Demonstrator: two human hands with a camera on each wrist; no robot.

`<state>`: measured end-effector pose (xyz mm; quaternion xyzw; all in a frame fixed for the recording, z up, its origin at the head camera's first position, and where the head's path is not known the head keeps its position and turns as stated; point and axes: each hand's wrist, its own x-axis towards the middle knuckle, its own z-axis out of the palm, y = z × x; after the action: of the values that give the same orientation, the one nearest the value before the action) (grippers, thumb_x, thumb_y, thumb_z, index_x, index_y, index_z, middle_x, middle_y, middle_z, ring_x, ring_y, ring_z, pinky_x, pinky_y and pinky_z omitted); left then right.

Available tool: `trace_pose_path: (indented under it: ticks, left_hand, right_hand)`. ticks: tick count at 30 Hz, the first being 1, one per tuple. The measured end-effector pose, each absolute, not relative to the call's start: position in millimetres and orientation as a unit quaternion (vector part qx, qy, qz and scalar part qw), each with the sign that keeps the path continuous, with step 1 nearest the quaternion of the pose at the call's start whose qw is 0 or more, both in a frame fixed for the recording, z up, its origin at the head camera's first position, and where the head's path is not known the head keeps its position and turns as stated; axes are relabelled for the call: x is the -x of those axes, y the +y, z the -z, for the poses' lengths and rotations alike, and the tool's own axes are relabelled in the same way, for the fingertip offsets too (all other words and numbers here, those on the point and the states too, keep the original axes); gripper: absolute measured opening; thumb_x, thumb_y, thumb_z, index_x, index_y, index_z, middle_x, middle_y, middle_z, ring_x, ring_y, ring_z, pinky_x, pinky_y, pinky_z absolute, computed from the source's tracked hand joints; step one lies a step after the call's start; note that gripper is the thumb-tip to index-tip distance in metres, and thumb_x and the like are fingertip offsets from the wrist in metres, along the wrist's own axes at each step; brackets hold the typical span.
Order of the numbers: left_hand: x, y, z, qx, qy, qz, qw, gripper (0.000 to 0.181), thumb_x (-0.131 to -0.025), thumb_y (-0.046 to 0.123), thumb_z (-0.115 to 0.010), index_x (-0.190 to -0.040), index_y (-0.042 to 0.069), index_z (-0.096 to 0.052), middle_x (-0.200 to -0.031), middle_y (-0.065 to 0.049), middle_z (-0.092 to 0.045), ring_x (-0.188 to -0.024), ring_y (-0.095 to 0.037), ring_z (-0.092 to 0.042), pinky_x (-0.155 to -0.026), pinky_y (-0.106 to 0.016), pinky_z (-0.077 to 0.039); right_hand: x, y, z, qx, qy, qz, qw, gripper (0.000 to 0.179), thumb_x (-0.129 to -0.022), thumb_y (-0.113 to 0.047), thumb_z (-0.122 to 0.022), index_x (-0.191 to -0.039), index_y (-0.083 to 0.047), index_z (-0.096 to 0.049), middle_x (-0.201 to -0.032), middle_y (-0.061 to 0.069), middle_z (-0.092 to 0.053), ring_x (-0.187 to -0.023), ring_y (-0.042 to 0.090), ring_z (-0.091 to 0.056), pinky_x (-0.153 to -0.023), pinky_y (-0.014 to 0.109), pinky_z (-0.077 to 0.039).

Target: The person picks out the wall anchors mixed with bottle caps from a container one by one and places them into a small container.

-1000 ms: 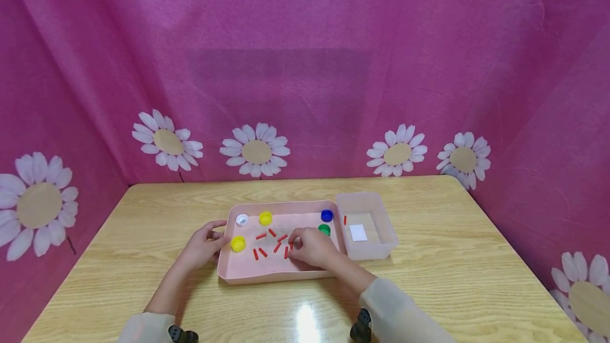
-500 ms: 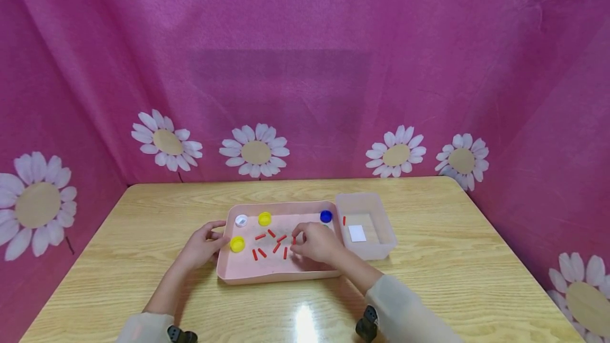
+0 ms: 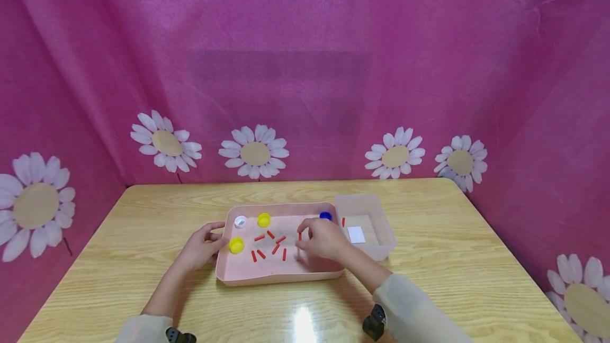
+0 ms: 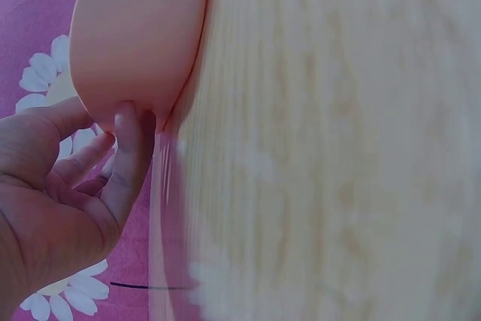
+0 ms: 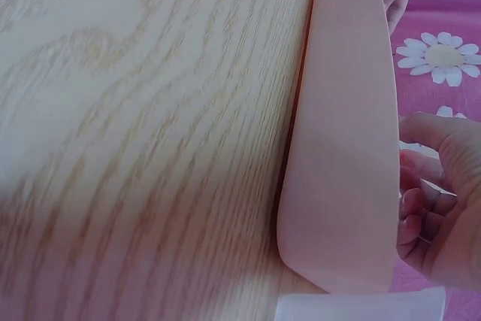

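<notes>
A pink tray (image 3: pixel 281 278) lies on the table with several short red sticks (image 3: pixel 276 249) scattered inside. My right hand (image 3: pixel 324 238) is over the tray's right part, pinching one red stick (image 3: pixel 299 236) upright between thumb and fingertips. In the right wrist view the tray wall hides those fingertips. My left hand (image 3: pixel 202 245) grips the tray's left end; the left wrist view shows its fingers (image 4: pixel 132 148) against the outer wall. Along the tray's left part are a white cap (image 3: pixel 240 222) and two yellow caps (image 3: pixel 264 220). A blue cap (image 3: pixel 326 215) is partly hidden behind my right hand.
A translucent plastic box (image 3: pixel 388 245) stands against the tray's right end. It has a white square (image 3: pixel 356 234) and a red stick (image 3: pixel 343 222) in it. Wood-grain table (image 3: pixel 267 311) surrounds both, and a pink flowered cloth (image 3: pixel 286 94) hangs behind.
My right hand has moved right and slightly up, carrying the red stick away from the others. It now covers the green cap seen before. The left hand stays on the tray.
</notes>
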<state>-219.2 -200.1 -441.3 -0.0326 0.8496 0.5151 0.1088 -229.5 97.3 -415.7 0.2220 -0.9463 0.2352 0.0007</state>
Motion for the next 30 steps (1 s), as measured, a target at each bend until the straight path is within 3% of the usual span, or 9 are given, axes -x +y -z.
trace_pose_path:
  ticks: [16,23,30]
  left_hand:
    - [219,-201,445,0.028,0.846,-0.522,0.103,0.05,-0.092,0.012,-0.058,-0.136,0.0,-0.039,-0.106,-0.021,-0.056,-0.07,-0.016,-0.058,-0.058,-0.029,-0.054]
    - [221,-202,447,0.024,0.847,-0.521,0.101,0.05,-0.091,0.012,-0.058,-0.136,0.0,-0.04,-0.105,-0.021,-0.056,-0.07,-0.016,-0.058,-0.058,-0.029,-0.054]
    - [222,-202,448,0.022,0.843,-0.528,0.102,0.05,-0.092,0.011,-0.058,-0.136,0.0,-0.039,-0.104,-0.02,-0.055,-0.069,-0.016,-0.058,-0.057,-0.029,-0.054]
  right_hand:
    - [236,108,406,-0.221,-0.942,-0.252,0.019,0.026,-0.075,-0.022,-0.075,-0.095,-0.007,-0.07,-0.064,-0.003,-0.055,-0.057,0.006,-0.046,-0.049,0.02,-0.036]
    - [238,114,400,-0.21,-0.94,-0.267,0.023,0.024,-0.074,-0.02,-0.077,-0.092,-0.007,-0.069,-0.084,0.002,-0.059,-0.067,0.009,-0.048,-0.056,0.021,-0.039]
    - [241,121,396,-0.172,-0.951,-0.255,0.015,0.023,-0.076,-0.025,-0.076,-0.093,-0.013,-0.068,-0.071,-0.001,-0.056,-0.061,0.01,-0.045,-0.055,0.022,-0.036]
